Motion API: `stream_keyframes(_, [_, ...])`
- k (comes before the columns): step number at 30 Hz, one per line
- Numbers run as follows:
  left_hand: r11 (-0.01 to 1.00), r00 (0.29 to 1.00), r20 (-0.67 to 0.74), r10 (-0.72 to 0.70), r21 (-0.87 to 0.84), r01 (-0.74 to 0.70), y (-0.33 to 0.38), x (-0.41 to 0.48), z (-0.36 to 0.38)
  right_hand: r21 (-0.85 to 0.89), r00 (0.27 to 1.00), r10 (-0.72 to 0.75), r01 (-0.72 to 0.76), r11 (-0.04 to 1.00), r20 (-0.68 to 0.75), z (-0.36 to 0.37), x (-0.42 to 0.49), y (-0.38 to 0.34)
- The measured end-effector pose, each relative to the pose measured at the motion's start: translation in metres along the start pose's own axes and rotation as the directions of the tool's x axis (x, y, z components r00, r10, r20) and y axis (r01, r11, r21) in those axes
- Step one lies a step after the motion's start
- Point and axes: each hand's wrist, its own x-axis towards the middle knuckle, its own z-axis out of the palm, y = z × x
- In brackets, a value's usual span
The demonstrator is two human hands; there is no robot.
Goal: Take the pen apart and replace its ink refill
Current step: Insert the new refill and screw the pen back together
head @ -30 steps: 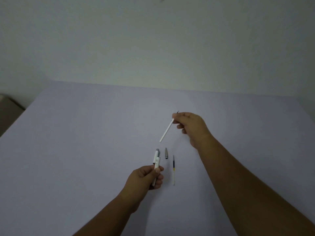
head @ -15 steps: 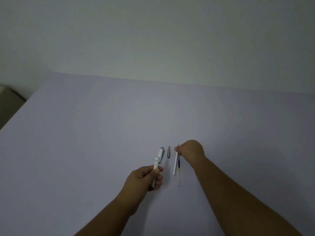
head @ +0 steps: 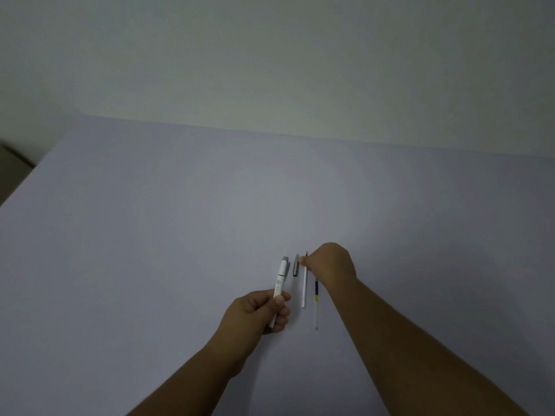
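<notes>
My left hand [head: 259, 310] grips the lower end of the white pen barrel [head: 281, 276], whose grey clicker end points away from me. Just right of it, a small grey tip cone [head: 296, 265] lies on the table. My right hand [head: 330, 262] pinches the top end of a thin white refill [head: 304, 288]; the refill runs toward me, low over or on the table, between the cone and a second refill. That second refill [head: 316, 304], clear with blue and yellow marks, lies on the table, its far end hidden under my right wrist.
Everything sits on a pale lilac table [head: 150, 235] that reaches a plain wall at the back. The table's left edge [head: 18, 187] drops off beside a dark object at the far left.
My right hand has come down and toward me with the white refill, from above the table to beside the grey cone. My left hand has kept the barrel in place.
</notes>
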Motion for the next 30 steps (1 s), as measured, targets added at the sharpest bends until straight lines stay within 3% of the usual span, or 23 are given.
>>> stream_keyframes(10, [1.0, 1.0, 0.011, 0.012, 0.019, -0.012, 0.003, 0.002, 0.006, 0.044, 0.999, -0.034, 0.032, 0.998, 0.031, -0.01, -0.007, 0.004])
stream_keyframes(15, [1.0, 1.0, -0.007, 0.009, 0.027, -0.008, 0.001, -0.001, 0.007, 0.083, 0.997, -0.077, 0.078, 0.993, -0.024, -0.027, -0.016, 0.009])
stream_keyframes(23, [0.99, 0.992, -0.119, -0.044, 0.131, 0.06, -0.013, -0.005, 0.012, -0.176, 0.996, -0.088, 0.083, 0.981, -0.02, -0.01, -0.05, 0.036])
stream_keyframes(30, [0.965, 0.984, -0.178, -0.016, 0.256, 0.062, -0.026, -0.007, 0.015, -0.198, 0.998, -0.066, 0.063, 0.978, -0.01, 0.008, -0.062, 0.039])
